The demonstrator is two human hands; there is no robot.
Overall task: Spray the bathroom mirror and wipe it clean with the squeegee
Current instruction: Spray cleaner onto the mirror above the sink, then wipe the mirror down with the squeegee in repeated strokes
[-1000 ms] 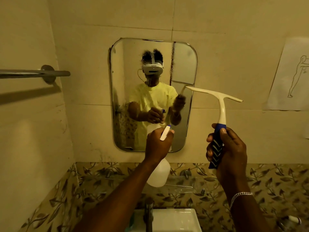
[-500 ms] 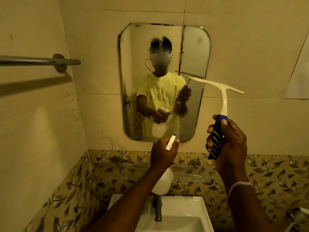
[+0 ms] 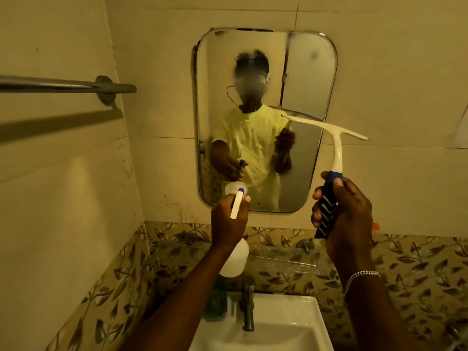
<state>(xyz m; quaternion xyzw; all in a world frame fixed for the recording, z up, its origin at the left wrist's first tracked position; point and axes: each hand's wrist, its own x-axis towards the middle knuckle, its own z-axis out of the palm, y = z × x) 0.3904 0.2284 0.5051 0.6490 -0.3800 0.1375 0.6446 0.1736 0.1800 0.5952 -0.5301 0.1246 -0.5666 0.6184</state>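
A rounded rectangular mirror hangs on the cream tiled wall, its middle misted with spray that blurs the reflection. My left hand grips a white spray bottle just below the mirror's lower edge, its nozzle pointing at the glass. To the right, my right hand holds a white squeegee upright by its blue grip. The squeegee's blade stands in front of the mirror's right side; I cannot tell whether it touches the glass.
A metal towel bar juts out from the left wall at head height. Below are a white sink with a metal tap, a glass shelf and leaf-patterned tiles. A green bottle stands beside the tap.
Mist now covers the mirror's middle, which was clear a second ago. My view has tilted down, showing more of the sink. Both hands keep their hold in nearly the same pose.
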